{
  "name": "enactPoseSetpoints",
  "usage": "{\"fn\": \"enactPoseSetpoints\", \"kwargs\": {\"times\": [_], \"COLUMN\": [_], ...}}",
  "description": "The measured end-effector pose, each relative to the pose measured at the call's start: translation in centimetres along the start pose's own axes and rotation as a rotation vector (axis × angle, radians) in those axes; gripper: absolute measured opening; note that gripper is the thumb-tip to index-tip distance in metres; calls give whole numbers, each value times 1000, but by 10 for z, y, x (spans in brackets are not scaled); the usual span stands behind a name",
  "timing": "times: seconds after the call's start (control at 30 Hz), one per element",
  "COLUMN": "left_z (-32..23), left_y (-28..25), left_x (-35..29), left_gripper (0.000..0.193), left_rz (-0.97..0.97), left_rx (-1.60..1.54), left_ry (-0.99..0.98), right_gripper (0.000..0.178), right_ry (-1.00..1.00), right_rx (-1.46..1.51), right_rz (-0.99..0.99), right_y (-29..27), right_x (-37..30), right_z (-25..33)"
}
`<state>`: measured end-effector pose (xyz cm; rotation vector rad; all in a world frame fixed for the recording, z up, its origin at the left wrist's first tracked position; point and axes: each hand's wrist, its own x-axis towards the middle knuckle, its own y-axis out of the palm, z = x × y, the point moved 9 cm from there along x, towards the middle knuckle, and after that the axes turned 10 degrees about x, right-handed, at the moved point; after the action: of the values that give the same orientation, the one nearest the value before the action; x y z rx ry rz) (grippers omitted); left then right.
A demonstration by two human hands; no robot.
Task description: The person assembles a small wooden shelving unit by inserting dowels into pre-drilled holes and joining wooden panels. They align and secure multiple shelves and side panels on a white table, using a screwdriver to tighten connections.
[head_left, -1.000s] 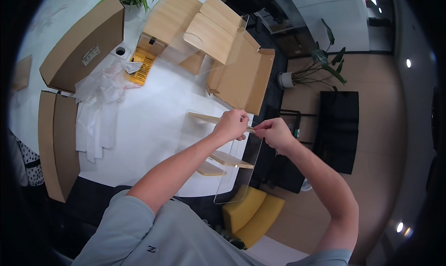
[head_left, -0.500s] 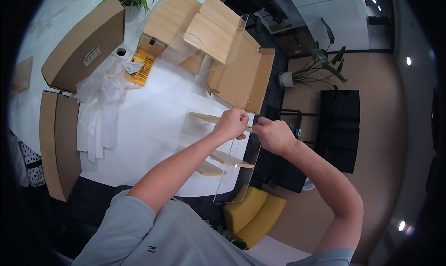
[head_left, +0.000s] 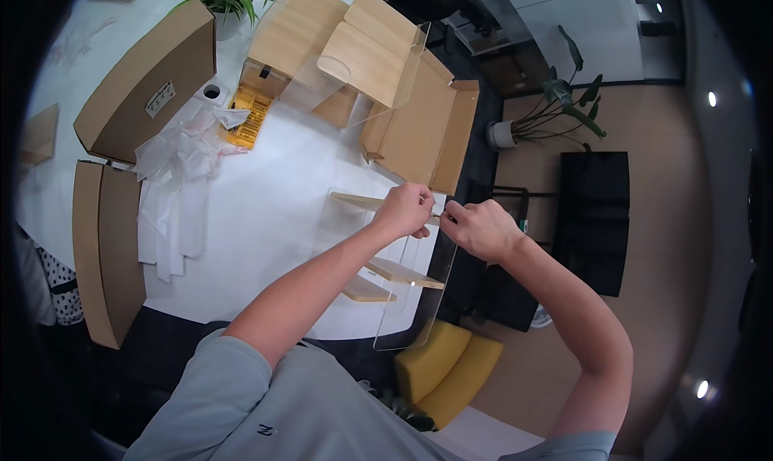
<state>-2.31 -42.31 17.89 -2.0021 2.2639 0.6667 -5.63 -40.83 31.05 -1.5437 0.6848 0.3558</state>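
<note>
A small shelf unit with clear panels (head_left: 411, 320) and pale wooden boards (head_left: 403, 273) stands at the table's right edge. Over its far end, my left hand (head_left: 405, 211) is closed with fingertips pinched by the edge of the upper wooden board (head_left: 354, 200). Just right of it, my right hand (head_left: 485, 230) is also closed, thumb and forefinger pressed together. Something thin and small shows between the two hands, too small to name. The fingers hide the spot where they meet the shelf.
A similar wooden-and-clear unit (head_left: 366, 50) stands at the back beside an open cardboard box (head_left: 415, 139). Crumpled plastic wrap (head_left: 181, 159), a yellow tool case (head_left: 251, 115) and tall cardboard boxes (head_left: 149, 82) lie left. A yellow chair (head_left: 447, 372) sits below the table's right edge.
The view has shifted slightly. Both hands stay at the same end of the shelf, with the right hand turned a little.
</note>
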Motion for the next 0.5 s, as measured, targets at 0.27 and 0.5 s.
{"fn": "enactPoseSetpoints", "kwargs": {"times": [0.27,0.5], "left_z": [0,5], "left_y": [-1,0], "left_x": [5,2], "left_gripper": [22,22], "left_rz": [-8,-19], "left_rx": [12,-32], "left_ry": [-7,-10], "right_gripper": [18,7], "right_ry": [1032,54], "right_rx": [1337,-20], "right_rz": [-80,42], "right_y": [64,4], "right_x": [-29,4], "right_z": [-75,1]}}
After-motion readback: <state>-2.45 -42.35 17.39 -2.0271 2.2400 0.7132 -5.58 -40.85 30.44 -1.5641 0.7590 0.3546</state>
